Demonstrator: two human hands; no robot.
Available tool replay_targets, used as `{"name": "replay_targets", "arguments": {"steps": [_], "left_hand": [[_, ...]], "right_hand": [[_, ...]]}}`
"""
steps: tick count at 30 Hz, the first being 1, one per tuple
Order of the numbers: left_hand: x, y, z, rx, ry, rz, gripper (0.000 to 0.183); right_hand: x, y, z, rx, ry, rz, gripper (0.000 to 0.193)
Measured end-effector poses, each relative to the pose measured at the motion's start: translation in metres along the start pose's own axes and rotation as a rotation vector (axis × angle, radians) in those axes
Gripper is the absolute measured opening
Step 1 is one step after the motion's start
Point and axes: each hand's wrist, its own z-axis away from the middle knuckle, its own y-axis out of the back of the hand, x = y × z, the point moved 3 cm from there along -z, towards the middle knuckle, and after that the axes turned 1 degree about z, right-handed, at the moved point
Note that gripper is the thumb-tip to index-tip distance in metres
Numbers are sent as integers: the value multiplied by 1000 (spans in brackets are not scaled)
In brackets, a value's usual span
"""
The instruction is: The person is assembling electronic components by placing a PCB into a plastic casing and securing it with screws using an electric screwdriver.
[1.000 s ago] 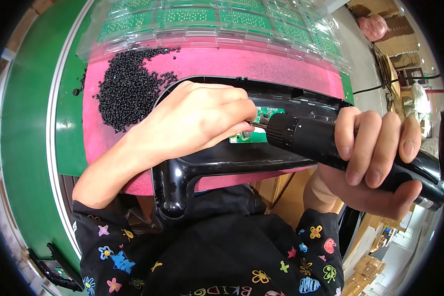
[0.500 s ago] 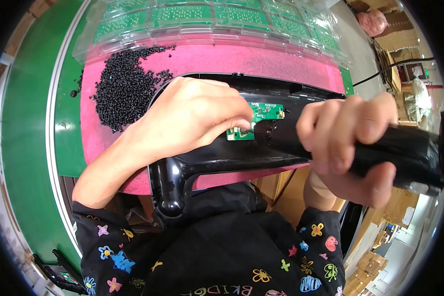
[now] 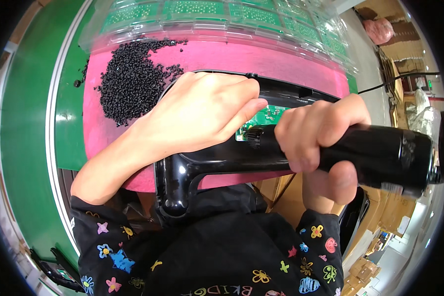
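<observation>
A glossy black plastic housing [image 3: 232, 160] lies in front of me with a small green circuit board [image 3: 270, 114] inside it. My right hand [image 3: 320, 140] is wrapped round a black electric screwdriver [image 3: 380, 153]. Its ribbed nose is over the board's near left part; the bit's tip is hidden. My left hand [image 3: 202, 111] reaches across the housing from the left, back upward. Its thumb and fingers are pinched together above the board, just beyond the screwdriver's nose. Whatever they may hold is too small or hidden to make out.
Left of the housing, a heap of small black pieces like screws [image 3: 130, 84] lies on the pink mat [image 3: 222, 56]. Clear plastic trays [image 3: 192, 34] of green boards stand at the far edge. Green table surface [image 3: 29, 123] stretches left. Cardboard boxes [image 3: 365, 271] are at lower right.
The screwdriver and my right hand have moved left over the board. My left fingertips have drawn back from beside the screwdriver's nose, toward the far side. The view has shifted slightly.
</observation>
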Motion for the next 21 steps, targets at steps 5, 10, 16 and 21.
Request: {"name": "replay_targets", "arguments": {"steps": [5, 10, 16, 21], "left_hand": [[-5, -3, 2, 33, -52, -3, 13], [-5, -2, 7, -19, -64, 22, 15], [-2, -7, 5, -77, -256, -23, 19], [4, -6, 3, 7, -362, 49, 21]], "right_hand": [[1, -4, 1, -16, -93, 30, 47], [0, -8, 4, 11, -128, 60, 46], [-29, 5, 2, -69, 340, -38, 40], [-36, 10, 4, -16, 445, -151, 39]]}}
